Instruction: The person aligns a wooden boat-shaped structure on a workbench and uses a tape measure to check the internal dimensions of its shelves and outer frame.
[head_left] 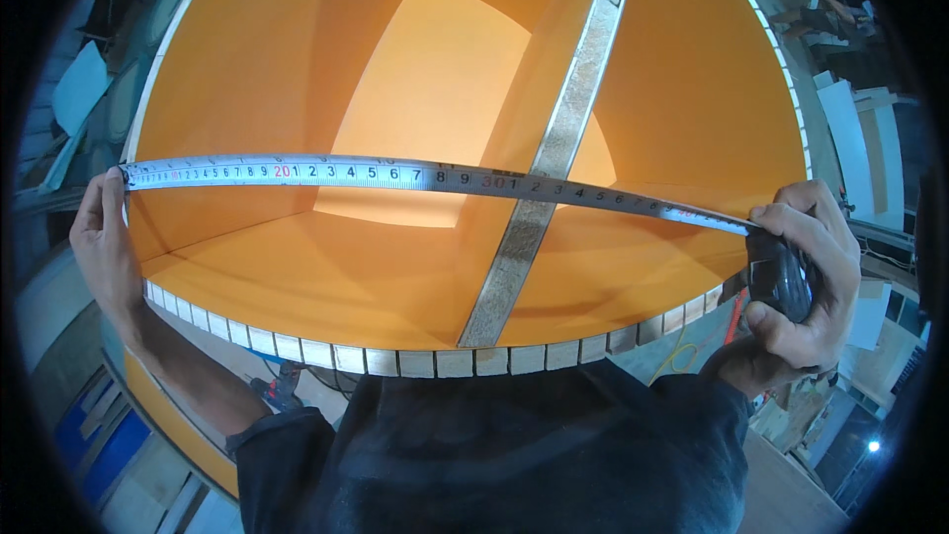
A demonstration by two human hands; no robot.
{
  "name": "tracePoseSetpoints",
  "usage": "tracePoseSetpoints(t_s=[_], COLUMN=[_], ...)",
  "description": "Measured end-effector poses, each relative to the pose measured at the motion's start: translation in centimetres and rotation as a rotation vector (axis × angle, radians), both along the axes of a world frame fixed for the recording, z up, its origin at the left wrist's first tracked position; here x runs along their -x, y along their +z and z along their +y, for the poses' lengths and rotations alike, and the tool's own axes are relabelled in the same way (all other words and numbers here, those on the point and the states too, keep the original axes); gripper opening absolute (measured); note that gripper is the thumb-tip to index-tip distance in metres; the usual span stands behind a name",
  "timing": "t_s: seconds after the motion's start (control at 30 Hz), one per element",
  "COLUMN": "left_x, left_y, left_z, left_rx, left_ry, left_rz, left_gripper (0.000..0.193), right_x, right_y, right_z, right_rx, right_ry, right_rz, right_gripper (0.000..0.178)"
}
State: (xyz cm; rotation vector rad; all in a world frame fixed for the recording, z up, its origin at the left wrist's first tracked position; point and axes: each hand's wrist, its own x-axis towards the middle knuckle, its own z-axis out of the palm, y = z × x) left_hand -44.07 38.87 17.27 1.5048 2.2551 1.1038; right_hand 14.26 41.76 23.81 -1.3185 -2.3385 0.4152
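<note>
A tape measure is stretched across the open top of an orange-lined wooden box (pixel 237 59). My left hand (pixel 107 237) pinches the end of the blade at the box's left edge. The extended blade (pixel 366 173) runs over the upright divider (pixel 524 237) to the right side. My right hand (pixel 816 277) grips the black tape case (pixel 776 272) at the right edge, fingers wrapped round it and thumb below. Block-like pale wooden segments form the near rim (pixel 435 363), close against my dark shirt.
Below my left forearm lies a drill-like tool (pixel 280 388) beside cables. An orange-edged panel (pixel 178 425) is at lower left. Pale boards (pixel 850 138) stand at the right, and another person (pixel 825 18) is in the far right background. A yellow hose or cord (pixel 677 354) hangs beyond the near rim.
</note>
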Motion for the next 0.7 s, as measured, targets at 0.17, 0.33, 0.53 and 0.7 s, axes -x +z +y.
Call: tracePoseSetpoints(t_s=[0.17,0.33,0.53,0.7], left_x=[-0.3,-0.4,-0.3,-1.0], left_y=[-0.2,0.3,0.0,0.1], left_z=[0.3,-0.1,0.0,0.1], left_rx=[-0.041,0.006,-0.032,-0.019], left_ry=[-0.031,0.006,-0.030,0.013], left_rz=[0.036,-0.005,0.016,0.084], left_gripper=[0.030,0.031,0.031,0.031], right_x=[-0.3,-0.3,-0.7,-0.9], right_y=[-1.0,-0.9,-1.2,-1.3], right_z=[-0.5,-0.2,-0.1,0.0], right_rx=[0.011,0.030,0.061,0.088], right_ry=[-0.028,-0.028,0.004,0.008], right_rz=[0.031,0.028,0.039,0.038], right_gripper=[0.069,0.069,0.071,0.072])
